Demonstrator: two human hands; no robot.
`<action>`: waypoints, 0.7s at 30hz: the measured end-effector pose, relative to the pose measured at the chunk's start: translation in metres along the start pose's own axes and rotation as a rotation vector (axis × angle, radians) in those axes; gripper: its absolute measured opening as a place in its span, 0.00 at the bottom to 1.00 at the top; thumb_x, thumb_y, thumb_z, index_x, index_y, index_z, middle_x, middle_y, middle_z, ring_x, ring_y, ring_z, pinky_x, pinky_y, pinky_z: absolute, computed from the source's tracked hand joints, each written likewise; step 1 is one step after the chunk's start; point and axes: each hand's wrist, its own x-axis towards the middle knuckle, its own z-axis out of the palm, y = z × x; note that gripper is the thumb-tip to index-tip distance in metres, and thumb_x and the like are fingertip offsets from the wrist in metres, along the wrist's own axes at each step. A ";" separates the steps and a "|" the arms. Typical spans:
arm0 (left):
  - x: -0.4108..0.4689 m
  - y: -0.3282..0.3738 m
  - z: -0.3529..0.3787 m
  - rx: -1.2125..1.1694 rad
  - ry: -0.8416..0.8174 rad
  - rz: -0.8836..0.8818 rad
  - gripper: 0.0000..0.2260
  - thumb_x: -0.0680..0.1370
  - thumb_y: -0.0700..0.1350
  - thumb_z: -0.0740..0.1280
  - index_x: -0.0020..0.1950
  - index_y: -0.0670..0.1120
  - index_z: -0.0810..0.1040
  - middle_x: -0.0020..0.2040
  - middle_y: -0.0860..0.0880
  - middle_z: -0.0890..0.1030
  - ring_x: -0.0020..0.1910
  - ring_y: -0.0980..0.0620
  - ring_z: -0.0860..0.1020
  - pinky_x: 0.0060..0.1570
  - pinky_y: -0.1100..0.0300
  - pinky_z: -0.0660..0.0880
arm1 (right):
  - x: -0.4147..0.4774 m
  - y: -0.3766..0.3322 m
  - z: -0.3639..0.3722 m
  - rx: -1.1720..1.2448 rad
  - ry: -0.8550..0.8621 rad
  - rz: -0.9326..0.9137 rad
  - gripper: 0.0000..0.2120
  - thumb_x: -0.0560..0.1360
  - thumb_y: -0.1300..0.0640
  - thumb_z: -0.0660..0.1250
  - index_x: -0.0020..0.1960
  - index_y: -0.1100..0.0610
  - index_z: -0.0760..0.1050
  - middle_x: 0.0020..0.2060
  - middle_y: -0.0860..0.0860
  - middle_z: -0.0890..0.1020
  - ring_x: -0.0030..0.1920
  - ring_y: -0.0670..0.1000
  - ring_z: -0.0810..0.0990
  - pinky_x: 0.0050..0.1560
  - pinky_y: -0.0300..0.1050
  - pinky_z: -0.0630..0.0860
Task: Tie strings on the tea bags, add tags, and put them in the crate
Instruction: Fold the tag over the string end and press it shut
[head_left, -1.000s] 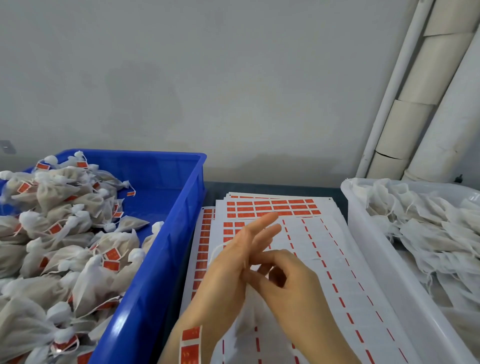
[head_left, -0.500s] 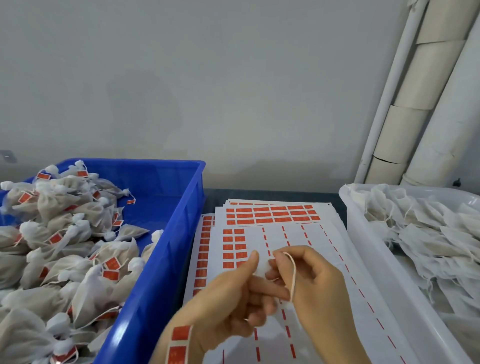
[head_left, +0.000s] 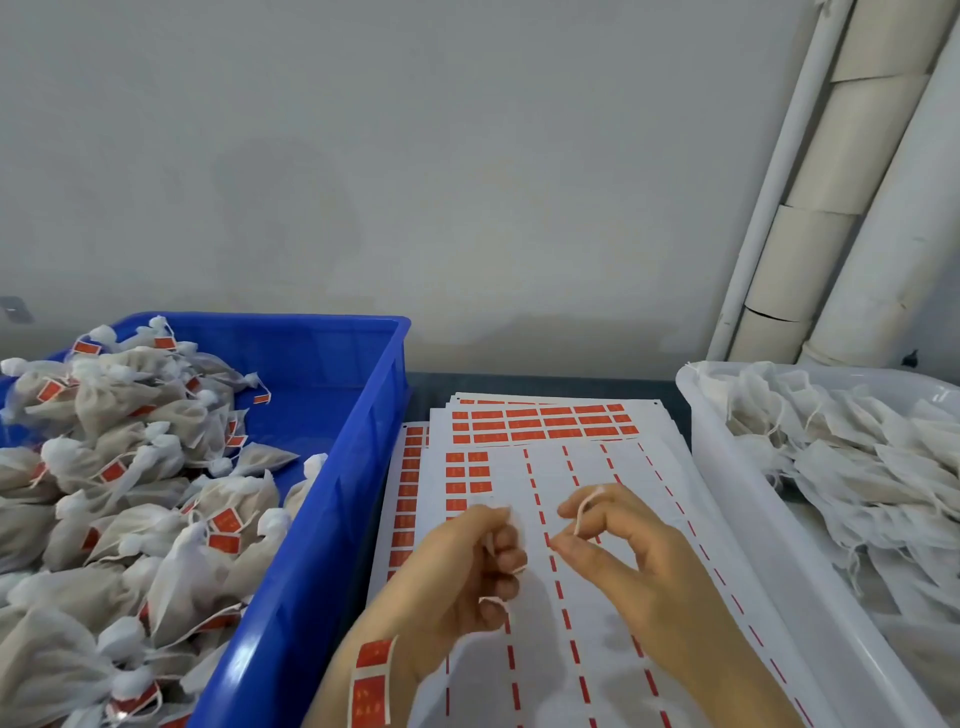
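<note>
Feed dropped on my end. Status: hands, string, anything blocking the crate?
Right hand pinching string, looped over forefinger. Left hand curled round its other end. Blue crate of tagged bags to the left, path looks clear.

The left hand (head_left: 460, 571) and right hand (head_left: 641, 566) are bare, as are both forearms. A strip of red-and-white tag stickers (head_left: 371, 682) clings along the left forearm, just behind the wrist.
</note>
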 end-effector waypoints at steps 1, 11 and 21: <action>-0.001 0.000 0.002 0.141 0.017 0.005 0.16 0.79 0.48 0.60 0.32 0.45 0.72 0.29 0.49 0.74 0.28 0.54 0.72 0.30 0.64 0.69 | 0.000 0.002 0.000 0.012 -0.037 0.002 0.08 0.73 0.53 0.68 0.36 0.51 0.74 0.51 0.31 0.75 0.58 0.33 0.69 0.55 0.26 0.63; -0.008 -0.004 -0.001 0.692 -0.152 0.074 0.09 0.78 0.47 0.61 0.44 0.48 0.78 0.33 0.55 0.82 0.29 0.59 0.78 0.33 0.68 0.73 | -0.003 0.009 0.018 0.207 -0.239 0.141 0.09 0.75 0.47 0.57 0.48 0.47 0.73 0.45 0.38 0.80 0.50 0.42 0.79 0.50 0.34 0.76; -0.004 0.001 -0.010 0.212 -0.284 0.020 0.11 0.78 0.46 0.65 0.40 0.47 0.85 0.35 0.48 0.79 0.30 0.55 0.76 0.33 0.65 0.73 | -0.001 0.008 0.020 0.043 0.001 0.042 0.05 0.79 0.55 0.58 0.48 0.52 0.71 0.44 0.43 0.78 0.45 0.39 0.77 0.44 0.29 0.73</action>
